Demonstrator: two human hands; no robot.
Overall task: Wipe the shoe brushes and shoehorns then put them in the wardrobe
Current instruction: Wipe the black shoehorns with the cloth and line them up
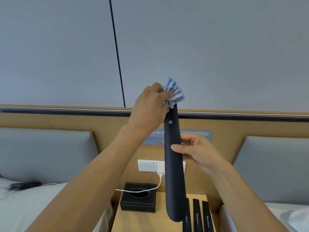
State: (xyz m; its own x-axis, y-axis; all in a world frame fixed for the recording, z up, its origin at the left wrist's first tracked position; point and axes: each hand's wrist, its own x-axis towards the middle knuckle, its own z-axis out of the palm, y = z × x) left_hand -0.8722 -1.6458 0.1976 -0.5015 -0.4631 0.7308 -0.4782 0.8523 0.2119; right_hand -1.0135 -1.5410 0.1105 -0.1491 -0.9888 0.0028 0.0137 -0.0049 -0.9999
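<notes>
A long dark navy shoehorn (173, 174) stands nearly upright in front of me above the nightstand. My right hand (197, 151) pinches it around the middle. At the shoehorn's top end, my left hand (150, 106) presses a blue-and-white striped cloth (174, 92), wrapped over the tip. Three more dark shoehorns (197, 215), each labelled "Shoehorn", lie side by side on the wooden nightstand (142, 220), partly behind the held one. No shoe brush and no wardrobe show in the view.
A black tissue box (138, 197) sits on the nightstand's left part, with a white charger cable (150, 188) draped over it from a wall socket (160, 166). Beds with grey headboards flank the nightstand on both sides. A dark object lies on the left bed (25, 185).
</notes>
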